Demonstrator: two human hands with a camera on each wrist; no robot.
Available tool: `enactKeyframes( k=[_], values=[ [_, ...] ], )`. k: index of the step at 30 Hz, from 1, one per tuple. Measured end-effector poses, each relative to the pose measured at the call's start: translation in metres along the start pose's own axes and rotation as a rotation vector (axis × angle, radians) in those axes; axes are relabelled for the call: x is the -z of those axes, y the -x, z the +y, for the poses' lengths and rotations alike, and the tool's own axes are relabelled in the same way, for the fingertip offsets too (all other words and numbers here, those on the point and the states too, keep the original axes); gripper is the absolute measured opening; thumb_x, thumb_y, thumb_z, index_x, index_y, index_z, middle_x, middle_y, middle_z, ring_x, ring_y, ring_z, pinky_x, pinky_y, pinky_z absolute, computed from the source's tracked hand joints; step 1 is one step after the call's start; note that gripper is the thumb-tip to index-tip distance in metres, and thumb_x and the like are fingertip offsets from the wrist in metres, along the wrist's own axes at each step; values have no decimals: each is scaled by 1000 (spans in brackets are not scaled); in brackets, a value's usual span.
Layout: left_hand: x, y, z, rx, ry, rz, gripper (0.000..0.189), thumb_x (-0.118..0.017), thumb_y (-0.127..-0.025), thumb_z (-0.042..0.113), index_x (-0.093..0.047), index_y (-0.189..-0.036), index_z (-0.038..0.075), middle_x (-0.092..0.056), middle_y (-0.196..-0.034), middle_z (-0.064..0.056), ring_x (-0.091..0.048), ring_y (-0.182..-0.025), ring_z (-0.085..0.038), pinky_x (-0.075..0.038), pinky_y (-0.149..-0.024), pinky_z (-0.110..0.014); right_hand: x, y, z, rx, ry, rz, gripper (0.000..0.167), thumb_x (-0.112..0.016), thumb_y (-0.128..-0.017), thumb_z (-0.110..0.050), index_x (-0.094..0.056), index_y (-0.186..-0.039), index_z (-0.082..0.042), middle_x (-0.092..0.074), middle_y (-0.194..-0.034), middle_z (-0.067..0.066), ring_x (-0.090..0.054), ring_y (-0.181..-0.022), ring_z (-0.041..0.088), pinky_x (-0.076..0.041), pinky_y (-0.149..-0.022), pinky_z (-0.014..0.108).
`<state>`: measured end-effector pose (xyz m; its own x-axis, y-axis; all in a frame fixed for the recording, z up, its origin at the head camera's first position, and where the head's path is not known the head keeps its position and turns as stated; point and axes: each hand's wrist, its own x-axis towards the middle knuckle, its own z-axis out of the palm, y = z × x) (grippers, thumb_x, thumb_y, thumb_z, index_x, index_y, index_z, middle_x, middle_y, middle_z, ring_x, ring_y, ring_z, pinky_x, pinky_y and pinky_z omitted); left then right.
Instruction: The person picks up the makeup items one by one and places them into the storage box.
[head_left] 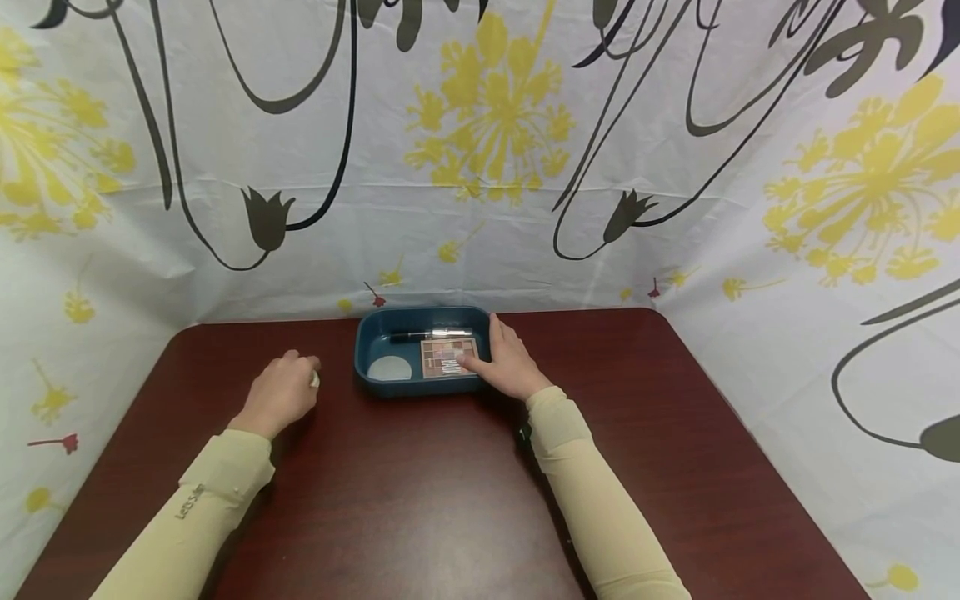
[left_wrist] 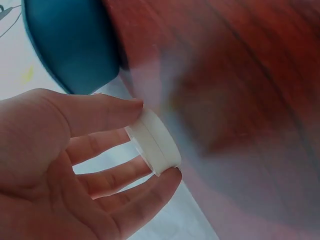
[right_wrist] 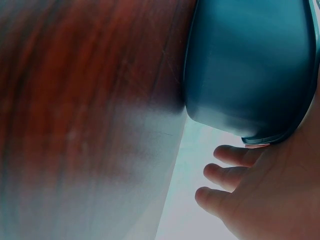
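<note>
My left hand is to the left of the blue tray, low over the table. Between thumb and fingertips it pinches a small white round container, which has a thin seam around its side. My right hand grips the tray's right rim, with the thumb reaching over inside and the other fingers along the outer side. In the tray lie a makeup palette, partly under that thumb, a pale round disc and a slim dark and clear tube.
The dark reddish wooden table has rounded back corners, and the tray stands near its back edge. A white cloth with yellow and grey flower prints hangs behind the table and along both sides.
</note>
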<state>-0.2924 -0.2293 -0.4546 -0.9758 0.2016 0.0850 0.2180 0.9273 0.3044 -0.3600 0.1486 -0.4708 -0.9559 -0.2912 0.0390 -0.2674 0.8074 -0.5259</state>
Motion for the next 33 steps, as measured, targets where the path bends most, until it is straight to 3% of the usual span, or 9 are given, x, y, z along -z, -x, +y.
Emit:
enactKeyframes(
  k=[16, 26, 33],
  values=[
    [31, -2, 22, -22, 75, 151, 34, -66, -90, 8, -66, -122, -4, -58, -107, -26, -59, -92, -42, -52, -73, -59, 0, -1, -1, -10, 1, -7, 109, -56, -92, -68, 1, -162, -6, -7, -167, 14, -10, -153, 31, -19, -119, 52],
    [34, -14, 42, -45, 64, 120, 36, -67, -93, 10, -65, -126, -2, -58, -113, -25, -58, -98, -40, -54, -78, -57, -1, -1, -1, -11, 4, 0, 108, -58, -92, -66, -1, -162, -6, -9, -167, 15, -12, -152, 32, -20, -119, 53],
    [36, -29, 57, -140, -38, 131, 30, -68, -91, 7, -69, -120, -1, -60, -104, -20, -58, -88, -35, -54, -70, -49, -1, 0, 0, -14, 12, -7, 110, -55, -91, -70, 1, -162, -7, -9, -167, 14, -12, -153, 31, -20, -119, 52]
  ],
)
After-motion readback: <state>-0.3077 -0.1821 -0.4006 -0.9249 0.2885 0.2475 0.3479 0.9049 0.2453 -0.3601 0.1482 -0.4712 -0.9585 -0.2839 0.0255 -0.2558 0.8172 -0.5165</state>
